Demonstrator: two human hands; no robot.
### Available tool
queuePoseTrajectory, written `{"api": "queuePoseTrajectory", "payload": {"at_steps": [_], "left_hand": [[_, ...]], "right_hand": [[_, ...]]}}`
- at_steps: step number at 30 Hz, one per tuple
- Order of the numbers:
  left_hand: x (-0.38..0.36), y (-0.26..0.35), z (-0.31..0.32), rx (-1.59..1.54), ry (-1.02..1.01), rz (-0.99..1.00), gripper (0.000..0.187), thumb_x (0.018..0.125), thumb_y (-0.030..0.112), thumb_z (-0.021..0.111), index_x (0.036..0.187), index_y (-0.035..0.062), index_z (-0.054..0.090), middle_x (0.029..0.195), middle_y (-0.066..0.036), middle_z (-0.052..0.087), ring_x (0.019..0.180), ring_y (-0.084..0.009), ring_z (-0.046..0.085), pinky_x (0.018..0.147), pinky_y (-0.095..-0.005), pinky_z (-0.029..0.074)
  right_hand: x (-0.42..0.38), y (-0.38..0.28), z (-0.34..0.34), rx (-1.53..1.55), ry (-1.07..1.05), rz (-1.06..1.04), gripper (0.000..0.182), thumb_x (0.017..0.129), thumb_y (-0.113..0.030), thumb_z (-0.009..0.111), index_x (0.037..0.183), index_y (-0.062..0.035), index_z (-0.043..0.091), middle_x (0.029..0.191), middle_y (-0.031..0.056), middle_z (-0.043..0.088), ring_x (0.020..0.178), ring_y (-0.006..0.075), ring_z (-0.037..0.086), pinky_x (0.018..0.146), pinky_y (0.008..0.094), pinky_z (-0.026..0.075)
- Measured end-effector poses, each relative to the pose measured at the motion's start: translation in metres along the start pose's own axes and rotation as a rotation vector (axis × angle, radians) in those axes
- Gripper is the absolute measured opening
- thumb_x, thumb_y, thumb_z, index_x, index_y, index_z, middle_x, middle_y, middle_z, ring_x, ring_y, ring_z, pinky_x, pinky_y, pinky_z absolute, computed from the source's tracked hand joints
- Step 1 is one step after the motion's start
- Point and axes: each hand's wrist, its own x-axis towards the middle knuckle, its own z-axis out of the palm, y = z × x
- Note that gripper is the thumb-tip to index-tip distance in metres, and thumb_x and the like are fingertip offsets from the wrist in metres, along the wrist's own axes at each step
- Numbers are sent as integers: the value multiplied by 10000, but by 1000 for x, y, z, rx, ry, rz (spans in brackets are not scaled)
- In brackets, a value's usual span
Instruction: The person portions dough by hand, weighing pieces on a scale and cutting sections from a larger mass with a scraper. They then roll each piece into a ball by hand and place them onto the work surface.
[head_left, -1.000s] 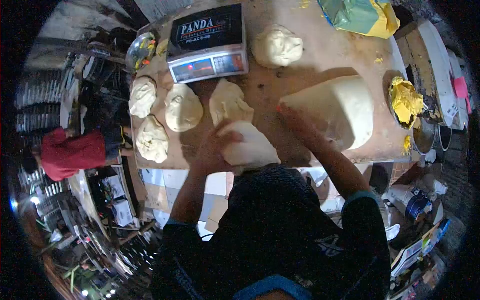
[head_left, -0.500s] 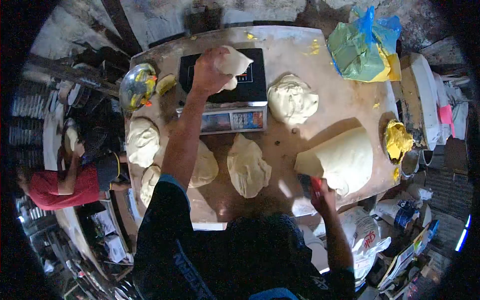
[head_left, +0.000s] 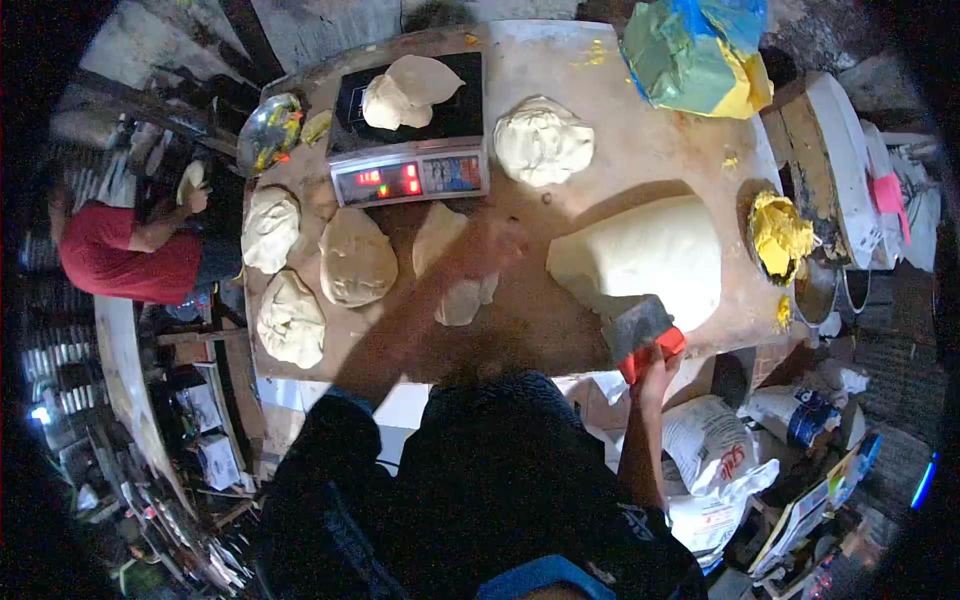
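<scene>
My right hand (head_left: 657, 372) is closed on the red handle of a dough scraper (head_left: 640, 322), whose grey blade rests against the near edge of the big dough mass (head_left: 650, 260). Above the table, my left hand (head_left: 503, 240) is smeared by motion, so its fingers cannot be read. Partly covered by that hand and arm is a dough piece (head_left: 462, 300). On the digital scale (head_left: 470, 190) lies a folded lump of dough (head_left: 410, 93), and red digits glow on the display.
Several dough portions, including one lump (head_left: 543, 140) right of the scale, lie on the table (head_left: 690, 150). A tub of yellow fat (head_left: 780, 235) stands at the right edge, a metal bowl (head_left: 270, 135) at the left. A person in a red shirt (head_left: 125, 250) works at left.
My left hand has let go of the dough on the scale and come back toward the large mass. The display has lit up. The scraper in my right hand now shows fully.
</scene>
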Motion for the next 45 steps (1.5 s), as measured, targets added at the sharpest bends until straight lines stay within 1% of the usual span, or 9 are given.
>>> {"api": "queuePoseTrajectory", "payload": {"at_steps": [5, 8, 20, 23, 26, 33, 37, 40, 45], "left_hand": [[82, -161, 147, 655, 760, 335, 498, 730, 244, 755, 1139, 16, 584, 967, -134, 655, 865, -262, 634, 800, -390, 495], [54, -55, 125, 430, 52, -11, 492, 792, 254, 698, 1204, 29, 553, 968, -151, 653, 860, -249, 620, 774, -385, 485], [-42, -102, 144, 461, 196, -351, 448, 881, 368, 564, 1166, 23, 524, 997, -218, 619, 888, -338, 619, 784, -416, 480], [-49, -82, 121, 376, 370, -180, 451, 855, 361, 591, 1152, 32, 506, 1034, -238, 590, 958, -374, 598, 820, -411, 470], [-52, -27, 56, -28, 308, -134, 508, 825, 390, 623, 1168, 37, 493, 1055, -195, 578, 993, -329, 580, 861, -395, 449], [47, 15, -143, -763, 546, 349, 360, 967, 397, 429, 1134, 101, 551, 783, 55, 477, 669, -31, 459, 615, -217, 411], [80, -19, -247, 1511, 1041, 643, 281, 917, 286, 536, 1039, 37, 581, 934, -87, 567, 878, -215, 535, 720, -324, 458], [42, 10, -200, 522, 1401, 219, 237, 857, 204, 621, 1005, 22, 586, 978, -119, 580, 902, -233, 532, 756, -340, 456], [-9, -35, -68, 945, 1031, 476, 172, 803, 76, 614, 971, 47, 595, 847, -86, 615, 614, -202, 569, 566, -349, 481]], "right_hand": [[-18, -24, 24, -419, -165, -290, 463, 812, -113, 648, 1200, -59, 400, 879, 97, 595, 741, 261, 589, 634, 370, 477], [-35, -63, 66, -917, -296, -505, 444, 811, -106, 612, 1198, -69, 398, 910, 258, 598, 818, 431, 610, 637, 483, 478], [30, 61, 165, -1428, -595, -586, 553, 894, -169, 461, 1400, -61, 264, 1208, 299, 487, 1075, 457, 509, 891, 503, 427], [31, 28, 191, -1194, -779, -323, 614, 884, -128, 460, 1435, -27, 208, 1324, 298, 394, 1187, 425, 429, 974, 480, 367], [30, 35, 190, -1281, -686, -1150, 583, 874, -78, 451, 1411, 9, 241, 1277, 300, 446, 1092, 432, 503, 912, 487, 418], [18, 17, 204, -1541, -564, -511, 460, 862, -77, 473, 1315, -38, 402, 1233, 224, 512, 1021, 382, 547, 821, 446, 464], [8, 14, 208, -1367, -507, -553, 368, 984, -321, 364, 1189, -41, 486, 1079, 252, 582, 1004, 414, 554, 829, 455, 452], [11, 16, 217, -1401, -521, -719, 368, 934, -282, 461, 1224, -56, 465, 1037, 250, 578, 979, 397, 568, 784, 454, 474], [18, 30, 205, -1564, -567, -457, 560, 845, -149, 566, 1355, -86, 342, 999, 193, 565, 870, 379, 592, 705, 458, 497]]}}
